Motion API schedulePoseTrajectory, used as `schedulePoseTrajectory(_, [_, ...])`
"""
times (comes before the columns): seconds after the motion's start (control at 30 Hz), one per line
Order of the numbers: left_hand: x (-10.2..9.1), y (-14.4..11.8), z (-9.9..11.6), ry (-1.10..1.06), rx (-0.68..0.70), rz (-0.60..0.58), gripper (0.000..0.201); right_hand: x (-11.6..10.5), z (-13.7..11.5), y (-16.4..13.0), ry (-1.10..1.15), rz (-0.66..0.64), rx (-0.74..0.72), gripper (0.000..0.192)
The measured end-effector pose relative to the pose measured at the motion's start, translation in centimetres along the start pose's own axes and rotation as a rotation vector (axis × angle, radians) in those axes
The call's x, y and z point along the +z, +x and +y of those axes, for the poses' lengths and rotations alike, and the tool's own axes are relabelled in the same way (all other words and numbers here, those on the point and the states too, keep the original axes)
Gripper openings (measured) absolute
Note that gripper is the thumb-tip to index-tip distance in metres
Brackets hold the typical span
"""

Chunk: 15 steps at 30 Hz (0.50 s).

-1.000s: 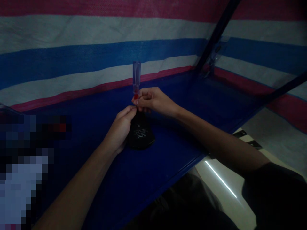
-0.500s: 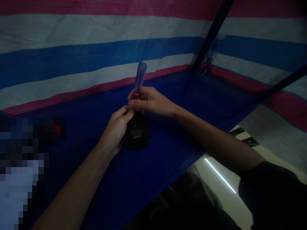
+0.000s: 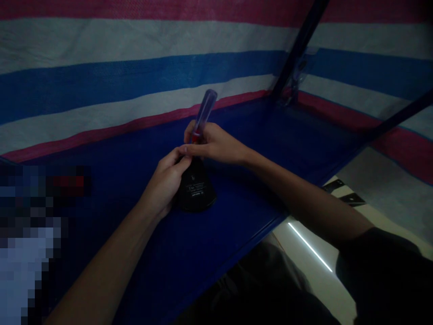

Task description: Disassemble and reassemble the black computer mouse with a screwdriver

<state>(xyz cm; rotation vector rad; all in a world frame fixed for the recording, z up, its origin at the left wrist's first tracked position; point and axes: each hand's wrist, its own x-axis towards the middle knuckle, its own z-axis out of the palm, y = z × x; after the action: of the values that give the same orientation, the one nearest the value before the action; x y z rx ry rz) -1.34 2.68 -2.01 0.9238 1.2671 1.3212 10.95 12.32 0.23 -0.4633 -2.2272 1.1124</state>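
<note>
Overhead, right hand (image 3: pixel 216 145) tilts screwdriver (image 3: pixel 204 113) over mouse (image 3: pixel 197 192).

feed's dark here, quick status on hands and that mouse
Left hand steadying black mouse, underside up. Right hand gripping screwdriver, handle tilted right. Nothing blocking.

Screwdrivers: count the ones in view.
1. The screwdriver stands tilted in the right hand, above the black device the left hand steadies. The pixelated patch may hide others.

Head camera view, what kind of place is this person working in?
Probably a makeshift workbench in a tarp-walled stall: a blue table, striped tarp behind it, and the right hand holding a screwdriver to an upturned black mouse.
</note>
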Motion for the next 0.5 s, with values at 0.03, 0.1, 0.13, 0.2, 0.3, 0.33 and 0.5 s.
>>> schedulePoseTrajectory(0.03, [0.01, 0.0, 0.06, -0.006, -0.014, 0.003, 0.019, -0.14, -0.06, -0.01, 0.056, -0.055, 0.006, 0.013])
schedulePoseTrajectory(0.1, [0.01, 0.01, 0.2, -0.019, -0.041, 0.001, 0.012, -0.47, -0.13, 0.01, 0.156, -0.144, 0.036, 0.009])
schedulePoseTrajectory(0.13, [-0.01, 0.01, 0.26, -0.023, -0.049, -0.001, 0.011, -0.62, -0.14, 0.03, 0.189, -0.166, 0.055, 0.007])
schedulePoseTrajectory(0.2, [-0.04, 0.02, 0.31, -0.023, -0.056, -0.009, 0.011, -0.8, -0.05, 0.09, 0.224, -0.156, 0.074, 0.005])
schedulePoseTrajectory(0.3, [-0.08, 0.03, 0.27, 0.005, -0.031, -0.022, 0.013, -0.82, 0.21, 0.15, 0.228, -0.084, 0.045, 0.015])
schedulePoseTrajectory(0.33, [-0.09, 0.03, 0.24, 0.02, -0.013, -0.028, 0.014, -0.79, 0.28, 0.15, 0.222, -0.071, 0.029, 0.017])
schedulePoseTrajectory(0.5, [-0.12, -0.01, 0.12, 0.079, 0.059, -0.064, 0.019, -0.69, 0.25, -0.03, 0.193, -0.109, 0.002, 0.02])
